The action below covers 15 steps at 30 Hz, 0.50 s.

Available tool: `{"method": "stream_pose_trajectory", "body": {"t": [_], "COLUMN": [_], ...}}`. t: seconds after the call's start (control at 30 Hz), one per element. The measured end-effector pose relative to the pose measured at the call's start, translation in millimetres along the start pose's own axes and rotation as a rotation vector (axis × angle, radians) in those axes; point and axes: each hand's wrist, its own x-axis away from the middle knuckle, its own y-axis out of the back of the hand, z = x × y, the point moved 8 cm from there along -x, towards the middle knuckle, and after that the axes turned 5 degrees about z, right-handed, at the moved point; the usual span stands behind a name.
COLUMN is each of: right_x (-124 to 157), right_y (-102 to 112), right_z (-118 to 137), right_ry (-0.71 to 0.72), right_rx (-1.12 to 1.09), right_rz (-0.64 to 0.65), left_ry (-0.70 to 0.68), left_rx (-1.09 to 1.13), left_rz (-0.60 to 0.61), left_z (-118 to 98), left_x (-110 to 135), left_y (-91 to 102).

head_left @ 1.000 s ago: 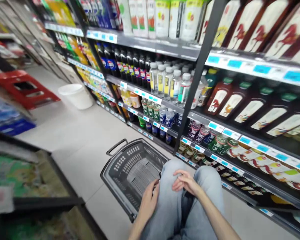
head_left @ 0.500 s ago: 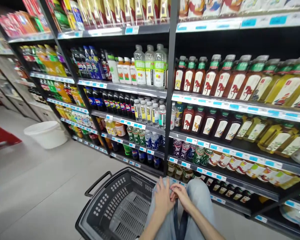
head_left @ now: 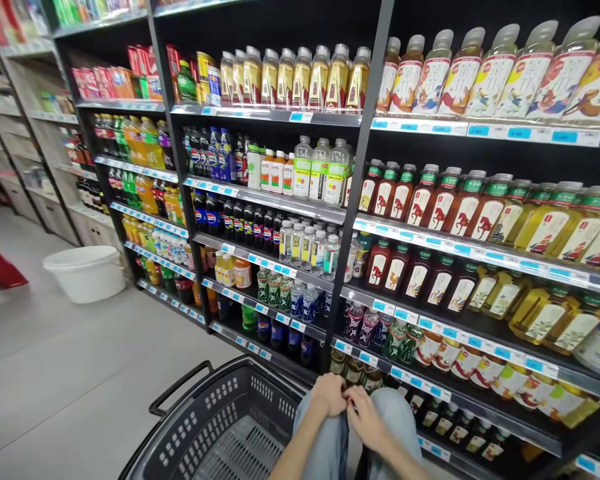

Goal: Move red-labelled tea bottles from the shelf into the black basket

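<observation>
Head view: tall drink shelves (head_left: 280, 200) rise behind a dark plastic basket (head_left: 220, 417) on the floor. Just right of the basket, the left hand (head_left: 330, 395) and right hand (head_left: 366, 419) rest touching on denim knees (head_left: 405, 417), fingers loosely curled, holding nothing. The basket (empty) looks light and stiff; its handle (head_left: 180, 388) suits gripping.

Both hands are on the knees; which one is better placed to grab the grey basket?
Left, most likely: the left hand is nearer the basket, which stands on the floor beside that knee; the right hand would have to cross over.
</observation>
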Motion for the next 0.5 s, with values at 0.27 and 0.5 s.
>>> {"method": "stream_pose_trajectory", "body": {"t": [0.27,0.5], "right_x": [-107.8,-250.5], "right_y": [179.0,360.1], "right_z": [75.6,180.8], "right_ry": [0.241,0.378], "right_rx": [0.244,0.373], "right_rz": [-0.178,-0.646], "left_ry": [0.117,0.105], "left_rx": [0.248,0.351], "left_rz": [-0.181,-0.239], "left_z": [19.3,15.8], "left_x": [5.4,7.4], "left_y": [-0.8,-4.5]}}
